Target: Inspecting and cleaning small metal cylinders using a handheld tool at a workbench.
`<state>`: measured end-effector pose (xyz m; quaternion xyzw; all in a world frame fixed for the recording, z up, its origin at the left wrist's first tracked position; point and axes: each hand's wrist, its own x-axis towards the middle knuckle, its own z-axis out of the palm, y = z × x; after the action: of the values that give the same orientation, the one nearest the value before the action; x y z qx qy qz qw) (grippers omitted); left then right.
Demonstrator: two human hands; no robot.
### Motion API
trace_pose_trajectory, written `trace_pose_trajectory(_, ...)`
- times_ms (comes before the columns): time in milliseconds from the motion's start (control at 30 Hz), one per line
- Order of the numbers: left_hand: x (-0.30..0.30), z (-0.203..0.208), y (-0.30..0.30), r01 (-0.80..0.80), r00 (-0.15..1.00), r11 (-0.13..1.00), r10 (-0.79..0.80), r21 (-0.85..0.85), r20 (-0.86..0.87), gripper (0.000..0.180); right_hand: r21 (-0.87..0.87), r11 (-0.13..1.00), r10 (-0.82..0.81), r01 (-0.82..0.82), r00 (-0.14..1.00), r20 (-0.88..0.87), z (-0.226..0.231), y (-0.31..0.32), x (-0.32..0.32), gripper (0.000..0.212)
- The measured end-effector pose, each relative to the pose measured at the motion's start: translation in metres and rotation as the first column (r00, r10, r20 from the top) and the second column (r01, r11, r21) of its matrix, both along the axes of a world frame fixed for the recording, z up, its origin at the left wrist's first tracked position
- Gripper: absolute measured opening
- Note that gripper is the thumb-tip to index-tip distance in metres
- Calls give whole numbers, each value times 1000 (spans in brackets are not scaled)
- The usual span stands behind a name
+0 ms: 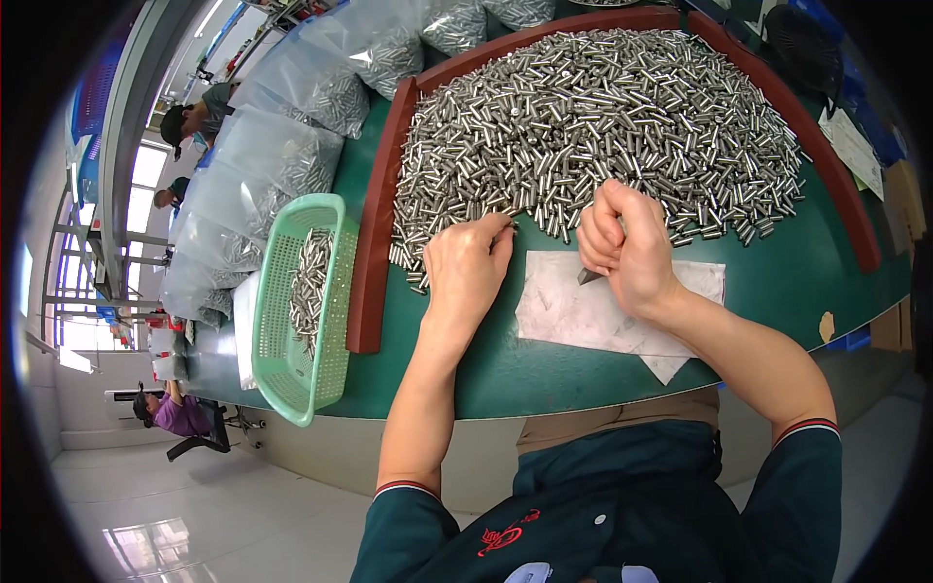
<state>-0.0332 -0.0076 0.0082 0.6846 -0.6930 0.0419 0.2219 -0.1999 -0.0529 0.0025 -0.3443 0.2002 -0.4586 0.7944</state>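
Observation:
A large heap of short shiny metal pins covers the far part of the green table. My left hand is at the heap's near edge, thumb and forefinger pinched together. What lies between those fingertips is too small to make out. To its right, my right hand is closed in a fist above a smudged white cloth. A dark, blunt-ended object sticks out below that fist; the rest of it is hidden in the fingers.
Reddish-brown bars frame the heap on the left, back and right. A green plastic basket holding more pins stands left of the frame. Clear bags of pins line the table's far left edge. Papers lie at the right. Other people are farther left.

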Motion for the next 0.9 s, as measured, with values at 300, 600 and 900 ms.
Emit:
trace_pose_trajectory(300,7,-2,1,62,998,997,-62,35,3,8,6,1000,3,-2,999,-35,2,2,1,38)
trace_pose_trajectory(600,10,0,-1,165,980,986,-163,-14,111,10,8,1000,-1,2,999,-54,3,1,-1,37)
trace_pose_trajectory(900,19,-10,-4,144,988,989,-145,20,58,11,12,1000,7,-6,999,-51,5,1,0,34)
